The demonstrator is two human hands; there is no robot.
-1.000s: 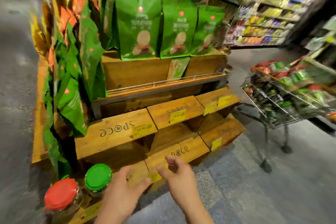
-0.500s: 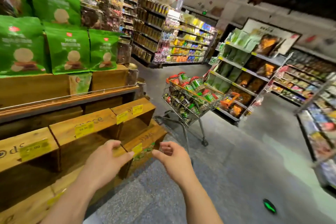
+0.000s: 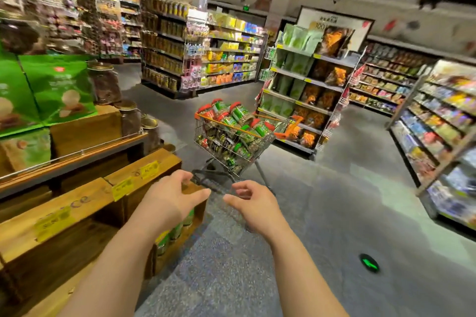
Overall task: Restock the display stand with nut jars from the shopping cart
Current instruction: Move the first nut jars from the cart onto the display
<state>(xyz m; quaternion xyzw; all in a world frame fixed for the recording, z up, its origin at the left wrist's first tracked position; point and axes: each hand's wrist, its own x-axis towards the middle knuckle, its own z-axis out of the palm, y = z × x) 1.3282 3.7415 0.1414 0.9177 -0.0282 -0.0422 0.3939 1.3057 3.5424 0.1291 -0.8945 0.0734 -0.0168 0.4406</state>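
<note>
Grip, left hand [image 3: 175,195]: empty, fingers spread loosely and a little bent, palm down, reaching forward over the outer corner of the wooden display stand [image 3: 85,203].
Grip, right hand [image 3: 253,202]: empty, fingers loosely curled with the thumb pointing toward the left hand, a narrow gap between the two hands.
Head view, shopping cart [image 3: 239,147]: wire basket with orange trim, standing on the grey floor [image 3: 322,226] ahead of both hands and well apart from them, just past the end of the stand.
Nut jars [image 3: 238,117]: heaped in the cart above its rim, green labels, red lids, lying tilted at mixed angles.
Jars on the stand [image 3: 177,230]: a few green-labelled jars stand in the lowest crate opening, below the left forearm.
Stand: stepped wooden crates with yellow price tags [image 3: 149,169] on their front edges; green snack bags [image 3: 60,86] on the upper tier.
Glass jars with gold lids [image 3: 128,117]: standing at the right end of the stand's upper levels, brown contents.
Store shelves [image 3: 304,85]: packed aisles behind and to the right of the cart.
Floor marker [image 3: 368,263]: a small dark disc with a green arrow, to the right of the right forearm.
</note>
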